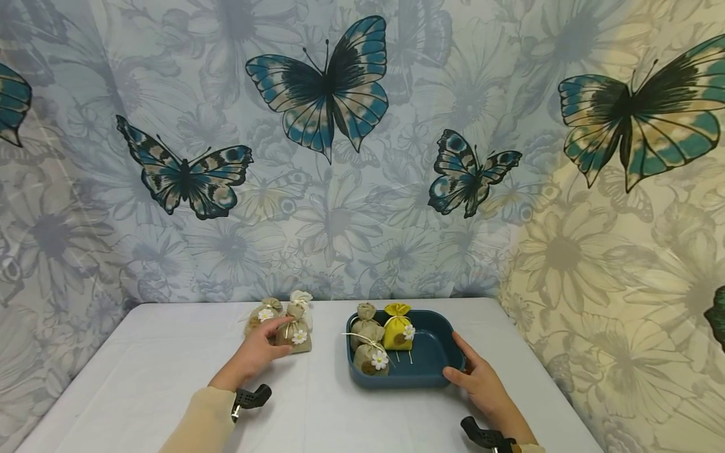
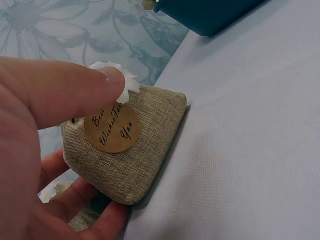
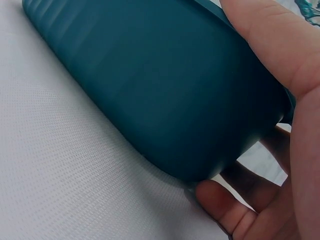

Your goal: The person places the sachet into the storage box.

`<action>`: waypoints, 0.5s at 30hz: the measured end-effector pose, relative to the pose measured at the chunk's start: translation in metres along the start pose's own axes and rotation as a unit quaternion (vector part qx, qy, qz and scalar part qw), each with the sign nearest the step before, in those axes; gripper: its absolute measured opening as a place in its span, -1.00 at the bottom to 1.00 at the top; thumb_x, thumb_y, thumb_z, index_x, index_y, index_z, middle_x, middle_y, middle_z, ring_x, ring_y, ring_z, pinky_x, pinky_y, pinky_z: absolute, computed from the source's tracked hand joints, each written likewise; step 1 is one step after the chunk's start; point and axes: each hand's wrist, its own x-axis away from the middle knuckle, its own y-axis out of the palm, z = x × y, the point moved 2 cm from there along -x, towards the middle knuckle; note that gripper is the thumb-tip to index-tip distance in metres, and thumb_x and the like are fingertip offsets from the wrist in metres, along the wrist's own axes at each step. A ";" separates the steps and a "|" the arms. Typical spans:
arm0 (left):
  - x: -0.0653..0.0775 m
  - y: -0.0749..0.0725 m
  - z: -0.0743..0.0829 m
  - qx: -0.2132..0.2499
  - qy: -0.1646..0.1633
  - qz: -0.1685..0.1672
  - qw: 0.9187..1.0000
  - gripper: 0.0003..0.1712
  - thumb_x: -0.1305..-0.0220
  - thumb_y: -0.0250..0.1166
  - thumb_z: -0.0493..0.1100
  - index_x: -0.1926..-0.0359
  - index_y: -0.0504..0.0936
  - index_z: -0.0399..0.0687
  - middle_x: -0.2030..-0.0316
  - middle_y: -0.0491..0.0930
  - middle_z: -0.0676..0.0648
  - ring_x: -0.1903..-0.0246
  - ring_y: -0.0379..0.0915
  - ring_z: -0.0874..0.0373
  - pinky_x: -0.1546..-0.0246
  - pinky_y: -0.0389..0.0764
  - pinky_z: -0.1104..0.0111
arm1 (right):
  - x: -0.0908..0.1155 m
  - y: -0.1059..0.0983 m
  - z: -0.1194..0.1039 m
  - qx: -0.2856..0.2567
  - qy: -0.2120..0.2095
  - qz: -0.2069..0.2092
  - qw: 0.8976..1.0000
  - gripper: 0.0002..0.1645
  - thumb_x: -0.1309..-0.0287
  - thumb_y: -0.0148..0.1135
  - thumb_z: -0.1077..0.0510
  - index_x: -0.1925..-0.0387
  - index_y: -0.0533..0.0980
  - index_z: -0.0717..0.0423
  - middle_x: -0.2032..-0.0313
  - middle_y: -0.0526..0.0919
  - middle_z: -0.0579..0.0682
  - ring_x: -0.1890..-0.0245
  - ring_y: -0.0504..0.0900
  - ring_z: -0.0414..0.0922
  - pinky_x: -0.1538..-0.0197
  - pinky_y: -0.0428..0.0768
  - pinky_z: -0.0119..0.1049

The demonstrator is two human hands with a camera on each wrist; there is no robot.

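Note:
My left hand [image 1: 256,353] holds a beige burlap drawstring sachet [image 1: 303,345] with a white daisy, left of the basin. In the left wrist view, the thumb presses over the daisy and the fingers reach behind the sachet [image 2: 155,125]. Its round brown label [image 2: 112,132] reads "Best Wishes For You". My right hand [image 1: 484,384] grips the right end of a dark teal basin [image 1: 413,382], thumb at the rim. In the right wrist view, the other fingers curl around the outside of the basin [image 3: 150,75]. Inside lie two beige sachets [image 1: 367,330] and a yellow sachet [image 1: 396,336].
Behind the held sachet stand another burlap sachet [image 1: 263,313] and a white sachet [image 1: 304,298]. All rest on a white-covered table [image 1: 317,415]. A butterfly-print cloth [image 1: 340,251] hangs right behind the table's far edge.

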 end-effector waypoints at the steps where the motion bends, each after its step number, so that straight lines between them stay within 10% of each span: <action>1: 0.000 0.001 0.000 -0.001 0.000 0.001 1.000 -0.28 -0.04 0.51 -0.38 -0.27 0.57 -0.03 -0.27 0.41 -0.17 -0.04 0.38 -0.05 -0.01 0.43 0.11 | 0.000 0.000 0.000 0.000 0.001 0.000 1.000 0.00 -0.25 0.38 0.07 -0.57 0.06 -0.11 -0.49 0.07 0.22 -0.01 0.47 0.04 0.18 0.52 -0.26; 15: -0.001 0.008 -0.003 -0.067 0.048 0.003 0.997 -0.35 0.03 0.53 -0.39 -0.16 0.65 -0.01 -0.15 0.46 -0.10 -0.14 0.36 -0.06 -0.14 0.37 0.04 | -0.001 0.000 0.000 0.006 0.009 0.002 1.000 0.00 -0.25 0.39 0.06 -0.58 0.05 -0.14 -0.45 0.15 0.21 0.21 0.44 0.00 0.32 0.48 -0.25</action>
